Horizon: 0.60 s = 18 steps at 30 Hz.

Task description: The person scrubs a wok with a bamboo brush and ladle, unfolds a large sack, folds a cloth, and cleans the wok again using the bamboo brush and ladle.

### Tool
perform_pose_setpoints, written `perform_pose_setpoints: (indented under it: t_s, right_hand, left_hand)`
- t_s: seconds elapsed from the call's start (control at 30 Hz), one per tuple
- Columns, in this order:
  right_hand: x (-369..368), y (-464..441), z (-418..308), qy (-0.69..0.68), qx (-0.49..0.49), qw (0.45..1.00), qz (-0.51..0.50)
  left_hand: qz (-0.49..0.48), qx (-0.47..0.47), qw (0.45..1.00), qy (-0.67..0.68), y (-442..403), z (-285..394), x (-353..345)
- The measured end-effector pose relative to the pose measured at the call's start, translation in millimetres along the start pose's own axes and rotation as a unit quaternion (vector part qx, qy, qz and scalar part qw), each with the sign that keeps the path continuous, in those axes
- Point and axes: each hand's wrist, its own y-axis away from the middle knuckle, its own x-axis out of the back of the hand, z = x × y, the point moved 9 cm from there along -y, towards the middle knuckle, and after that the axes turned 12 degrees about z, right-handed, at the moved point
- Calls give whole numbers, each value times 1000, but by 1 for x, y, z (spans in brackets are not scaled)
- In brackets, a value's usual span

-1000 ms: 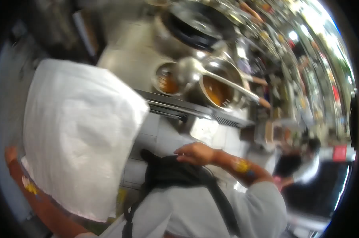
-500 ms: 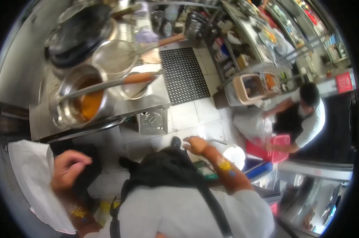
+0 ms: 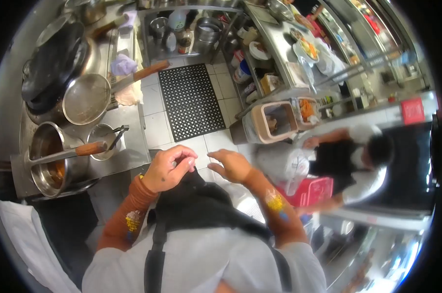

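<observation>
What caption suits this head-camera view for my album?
Left hand and right hand, apart, before a dark apron; perforated black mat on the floor.

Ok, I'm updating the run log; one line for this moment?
left hand: curled, nothing visible held; right hand: open, empty; steel pot: wooden-handled utensil across it; co-worker: beside red container

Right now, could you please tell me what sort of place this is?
Most likely a commercial kitchen, perhaps a restaurant's: a deep, round steel pot, a round, long-handled metal strainer and a black, perforated floor mat suggest it.
</observation>
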Motion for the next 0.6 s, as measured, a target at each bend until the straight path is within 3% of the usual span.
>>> perform_pose_setpoints:
  t_s: [0.23, 0.37, 0.5, 0.6]
  right_hand:
    - [77, -163, 8, -43, 137, 988, 52]
    - [92, -242, 71, -93, 31, 994, -39]
    - [114, -297, 133, -83, 15, 993, -85]
    - [124, -320, 185, -97, -55, 985, -133]
  left_hand:
    - [11, -81, 995, 55, -121, 20, -18]
    - [71, -21, 990, 120, -190, 22, 9]
    - [168, -48, 973, 148, -256, 33, 53]
    - [237, -47, 963, 122, -293, 43, 88]
